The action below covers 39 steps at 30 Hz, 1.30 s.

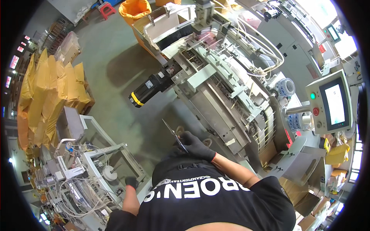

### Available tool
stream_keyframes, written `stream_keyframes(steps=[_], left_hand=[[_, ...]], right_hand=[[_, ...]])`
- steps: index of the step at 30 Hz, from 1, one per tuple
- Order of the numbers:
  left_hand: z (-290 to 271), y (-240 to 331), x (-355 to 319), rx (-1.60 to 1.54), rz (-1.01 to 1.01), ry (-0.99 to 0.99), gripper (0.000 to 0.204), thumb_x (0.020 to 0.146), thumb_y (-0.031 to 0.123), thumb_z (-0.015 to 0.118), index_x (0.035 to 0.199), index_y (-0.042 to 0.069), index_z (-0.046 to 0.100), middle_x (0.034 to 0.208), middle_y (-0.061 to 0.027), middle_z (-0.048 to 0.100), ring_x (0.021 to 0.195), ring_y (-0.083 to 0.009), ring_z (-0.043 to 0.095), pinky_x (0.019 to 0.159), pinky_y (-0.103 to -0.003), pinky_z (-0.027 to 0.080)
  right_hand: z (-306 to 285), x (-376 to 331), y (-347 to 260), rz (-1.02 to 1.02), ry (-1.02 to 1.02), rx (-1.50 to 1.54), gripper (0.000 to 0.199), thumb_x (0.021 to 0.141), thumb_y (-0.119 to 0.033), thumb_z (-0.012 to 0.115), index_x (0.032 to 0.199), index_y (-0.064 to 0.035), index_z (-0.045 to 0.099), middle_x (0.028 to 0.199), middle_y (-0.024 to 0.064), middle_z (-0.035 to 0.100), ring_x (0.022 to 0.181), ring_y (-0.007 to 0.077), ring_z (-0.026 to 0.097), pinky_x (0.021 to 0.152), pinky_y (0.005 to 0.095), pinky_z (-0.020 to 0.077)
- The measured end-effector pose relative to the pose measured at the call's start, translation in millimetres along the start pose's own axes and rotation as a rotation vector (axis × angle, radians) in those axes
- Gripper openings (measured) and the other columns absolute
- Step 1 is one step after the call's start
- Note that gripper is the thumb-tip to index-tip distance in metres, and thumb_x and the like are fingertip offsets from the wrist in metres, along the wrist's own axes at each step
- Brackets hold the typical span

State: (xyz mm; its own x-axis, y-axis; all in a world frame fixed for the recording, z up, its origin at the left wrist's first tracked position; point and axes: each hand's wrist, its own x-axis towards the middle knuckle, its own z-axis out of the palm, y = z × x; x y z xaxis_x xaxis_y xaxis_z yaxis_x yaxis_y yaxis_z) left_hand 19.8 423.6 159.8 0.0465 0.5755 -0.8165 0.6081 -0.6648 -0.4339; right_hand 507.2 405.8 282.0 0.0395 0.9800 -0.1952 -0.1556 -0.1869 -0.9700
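Observation:
My right hand, in a dark glove, is in front of my body with its fingers closed around a thin, pointed metal tool. The tool's tip points up and to the left, over the floor; its exact kind is not clear. Lower left, my left hand wears a dark glove too and hangs beside the white-framed machine. Its fingers are too small and dark to make out, and whether it touches the frame cannot be told.
A large metal machine with a black cylindrical motor stands ahead to the right. Its control panel has a lit screen. Yellow sacks are stacked at left. An orange bin and red stool stand at the back.

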Motion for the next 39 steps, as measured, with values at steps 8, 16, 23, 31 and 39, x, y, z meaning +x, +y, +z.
stream_keyframes(steps=[8, 16, 23, 31, 39], left_hand=[[21.9, 29.2, 66.2, -0.758, -0.049, 0.35, 0.023, 0.067, 0.037, 0.067, 0.074, 0.016, 0.064, 0.068, -0.0086, 0.065, 0.063, -0.0283, 0.064, 0.055, -0.042, 0.049], [-125.6, -68.9, 139.3, -2.209, -0.063, 0.328, 0.024, 0.08, 0.018, 0.062, 0.064, 0.006, 0.048, 0.052, -0.0053, 0.053, 0.04, -0.0162, 0.051, 0.038, -0.026, 0.039], [-80.8, -94.7, 187.3, -2.544, 0.161, -0.043, 0.012, 0.078, 0.007, 0.058, 0.067, 0.01, 0.053, 0.056, -0.0061, 0.056, 0.047, -0.0146, 0.054, 0.045, -0.024, 0.043], [-61.2, -80.9, 217.9, -1.138, 0.246, 0.475, 0.035, 0.079, 0.03, 0.06, 0.057, 0.003, 0.059, 0.057, -0.0105, 0.058, 0.05, -0.0196, 0.057, 0.052, -0.033, 0.044], [-167.4, -154.9, 249.4, -1.809, 0.256, 0.626, 0.021, 0.081, 0.024, 0.058, 0.076, 0.004, 0.061, 0.056, -0.0068, 0.057, 0.052, -0.0212, 0.057, 0.047, -0.031, 0.043]], right_hand=[[26.6, 22.7, -10.8, 0.072, 0.168, 0.039, 0.031, 0.082, -0.005, 0.062, 0.107, -0.0025, 0.046, 0.081, 0.0009, 0.051, 0.07, 0.0052, 0.05, 0.062, 0.021, 0.0427], [111.8, 102.6, -14.2, 0.098, 0.264, -0.213, 0.03, 0.082, -0.021, 0.063, 0.102, -0.0051, 0.048, 0.077, 0.0125, 0.059, 0.068, 0.021, 0.058, 0.063, 0.0333, 0.0456], [151.0, 144.2, -28.2, -0.038, 0.312, -0.348, 0.03, 0.081, -0.024, 0.063, 0.1, -0.0054, 0.048, 0.081, 0.019, 0.06, 0.073, 0.0318, 0.06, 0.066, 0.0384, 0.0457], [139.0, 225.0, -29.5, -0.099, 0.33, -0.384, 0.03, 0.077, -0.023, 0.065, 0.095, -0.0041, 0.051, 0.077, 0.0197, 0.06, 0.069, 0.0344, 0.059, 0.063, 0.04, 0.0451], [124.2, 314.5, -75.2, -0.022, 0.191, -0.381, 0.028, 0.08, -0.021, 0.062, 0.097, -0.0023, 0.05, 0.079, 0.0174, 0.058, 0.072, 0.0286, 0.058, 0.066, 0.0372, 0.045]])
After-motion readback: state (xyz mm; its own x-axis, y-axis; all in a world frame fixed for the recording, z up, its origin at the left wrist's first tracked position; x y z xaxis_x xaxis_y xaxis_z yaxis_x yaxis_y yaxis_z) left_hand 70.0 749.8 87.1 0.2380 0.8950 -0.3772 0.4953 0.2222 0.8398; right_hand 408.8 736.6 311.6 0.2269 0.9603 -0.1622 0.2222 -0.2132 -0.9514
